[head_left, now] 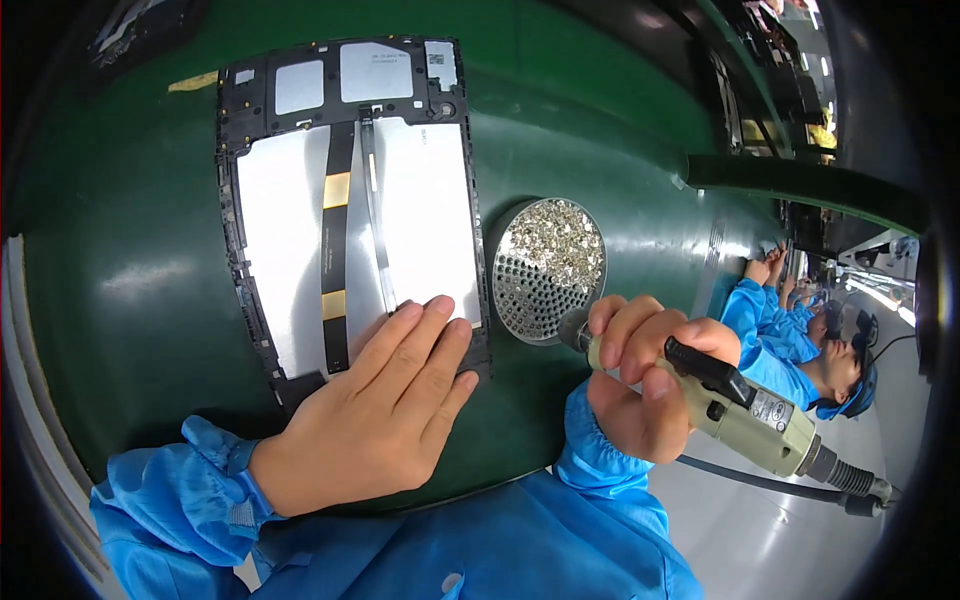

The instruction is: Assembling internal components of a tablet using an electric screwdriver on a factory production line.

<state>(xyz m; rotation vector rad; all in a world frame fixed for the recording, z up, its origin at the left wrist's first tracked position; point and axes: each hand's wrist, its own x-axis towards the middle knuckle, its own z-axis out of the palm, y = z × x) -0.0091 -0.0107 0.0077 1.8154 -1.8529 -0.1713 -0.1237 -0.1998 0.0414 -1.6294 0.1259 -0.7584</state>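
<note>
A tablet-like frame (270, 230) with a black rim and silver metal back lies on the green work surface. Down its middle run a black flat cable (336, 235) with gold patches and a thinner dark strip (375, 200). My left hand (375, 410) rests flat on the frame's near end, fingers stretched out, covering part of it. In my right hand (650, 370) is a pale green electric screwdriver (760, 425), gripped with the fingers wrapped round it. Its front end is over the near edge of a round screw tray (525, 310); the bit's tip is hidden.
Small silver screws (555, 240) fill the far part of the tray's perforated plate. A yellowish strip (193, 83) lies by the frame's far left corner. A cord (850, 500) trails from the screwdriver. Co-workers in blue (770, 335) sit along the right, beside a dark green bar (800, 185).
</note>
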